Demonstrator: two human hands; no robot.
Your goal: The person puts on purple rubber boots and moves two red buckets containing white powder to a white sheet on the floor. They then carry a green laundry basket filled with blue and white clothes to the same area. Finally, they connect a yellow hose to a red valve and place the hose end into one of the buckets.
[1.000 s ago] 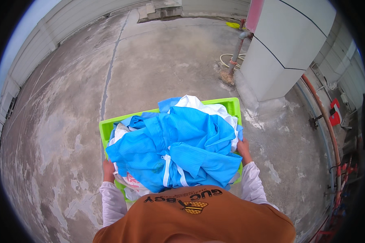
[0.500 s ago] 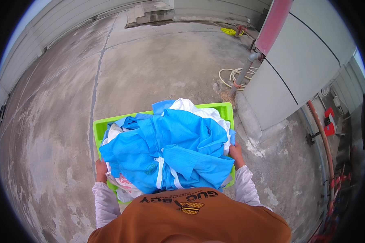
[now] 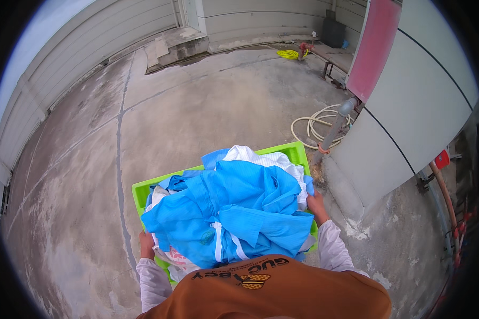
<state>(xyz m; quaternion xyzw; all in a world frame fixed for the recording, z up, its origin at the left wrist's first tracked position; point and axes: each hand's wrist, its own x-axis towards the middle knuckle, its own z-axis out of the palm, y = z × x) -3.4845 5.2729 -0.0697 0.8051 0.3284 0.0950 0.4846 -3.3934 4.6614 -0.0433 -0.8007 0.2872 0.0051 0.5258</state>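
Note:
A lime-green plastic basket (image 3: 141, 194) is held level in front of my body. It is heaped with clothes: a bright blue garment (image 3: 239, 196) with a white zipper lies on top, and a white striped garment (image 3: 274, 159) shows at the far right. My left hand (image 3: 147, 245) grips the basket's left side near its close corner. On the right side, my right hand (image 3: 317, 206) grips the rim beside the white cloth. The fingers of both hands are partly hidden by the basket and the clothes.
Stained concrete floor (image 3: 197, 111) with dark seams stretches ahead. On the right stands a pale panelled wall (image 3: 404, 106) with a grey pipe (image 3: 335, 127) and a coiled cream hose (image 3: 308, 125) at its foot. Farther off are a yellow hose (image 3: 289, 54) and a low concrete step (image 3: 178, 50).
I have moved forward over the floor with the basket still in both hands. The pipe and wall on the right are closer, and the basket sits slightly lower and more tilted in view.

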